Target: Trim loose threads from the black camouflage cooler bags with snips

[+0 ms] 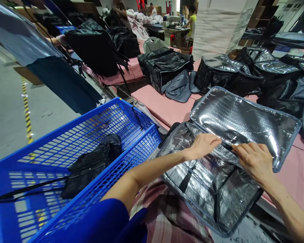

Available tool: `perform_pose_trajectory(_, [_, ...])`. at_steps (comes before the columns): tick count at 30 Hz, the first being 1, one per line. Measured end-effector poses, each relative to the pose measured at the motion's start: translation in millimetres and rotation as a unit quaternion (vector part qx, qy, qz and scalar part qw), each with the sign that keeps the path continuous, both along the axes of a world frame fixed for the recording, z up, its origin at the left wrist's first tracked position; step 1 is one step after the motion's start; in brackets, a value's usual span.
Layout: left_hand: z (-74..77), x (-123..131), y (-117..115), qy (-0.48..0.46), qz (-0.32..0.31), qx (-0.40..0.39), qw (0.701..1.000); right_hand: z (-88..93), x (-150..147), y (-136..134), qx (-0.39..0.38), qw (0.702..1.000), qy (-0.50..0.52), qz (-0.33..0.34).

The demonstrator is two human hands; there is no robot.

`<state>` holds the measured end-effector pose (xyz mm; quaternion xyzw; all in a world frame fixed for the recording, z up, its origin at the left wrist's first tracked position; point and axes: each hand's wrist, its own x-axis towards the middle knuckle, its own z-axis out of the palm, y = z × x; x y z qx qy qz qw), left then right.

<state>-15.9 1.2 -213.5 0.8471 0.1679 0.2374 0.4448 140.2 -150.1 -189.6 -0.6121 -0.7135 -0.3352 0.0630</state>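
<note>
An insulated bag (200, 182) with crinkled silver lining lies open before me, its shiny silver lid (243, 114) folded back on the far side. My left hand (205, 145) is closed in a pinch at the bag's far edge, near where the lid joins. Close by on the right, my right hand (255, 160) also has its fingers closed on that edge. A short dark strip (227, 146) of the bag runs between the two hands. What lies inside the fingers is hidden.
A blue plastic crate (73, 131) stands at left with a black bag (96, 162) inside. Several black bags (164, 64) line the pink table (157, 104). Another person's teal clothing (60, 81) shows at upper left. A wrapped white pillar (215, 27) rises behind.
</note>
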Motion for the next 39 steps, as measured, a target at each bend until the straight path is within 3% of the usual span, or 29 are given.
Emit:
perform_pose_trajectory(3, [-20.9, -6.1, -21.5, 0.060, 0.004, -0.219, 0.974, 7.3, 2.2, -8.2, 0.026, 1.000, 0.001, 0.004])
perform_pose_trajectory(6, [-26.2, 7.0, -35.1, 0.058, 0.004, -0.459, 0.886, 16.6, 1.8, -20.1, 0.051, 0.999, -0.017, -0.008])
perform_pose_trajectory(9, [-19.4, 19.5, -41.0, 0.039, 0.018, -0.550, 0.834, 21.1, -3.7, -29.8, 0.037, 0.998, -0.055, -0.005])
perform_pose_trajectory(13, [-14.8, 19.9, -42.9, 0.049, 0.059, -0.567, 0.820, 15.8, -10.7, -34.8, -0.007, 0.995, -0.100, -0.012])
perform_pose_trajectory(19, [-23.2, 11.4, -44.3, 0.042, 0.055, -0.556, 0.828, 10.6, -8.8, -37.1, -0.037, 0.992, -0.115, -0.022])
perform_pose_trajectory(25, [-29.3, 20.3, -48.9, 0.006, 0.005, -0.649, 0.760, 16.7, -12.4, -35.6, -0.018, 0.992, -0.122, -0.024])
perform_pose_trajectory(30, [-29.8, 27.0, -52.9, -0.025, 0.030, -0.697, 0.716, 21.0, -14.9, -32.0, -0.005, 0.989, -0.147, -0.009])
perform_pose_trajectory(39, [-24.5, 16.0, -57.0, -0.026, 0.003, -0.655, 0.755, 23.4, -19.3, -34.1, 0.000, 0.987, -0.160, 0.015])
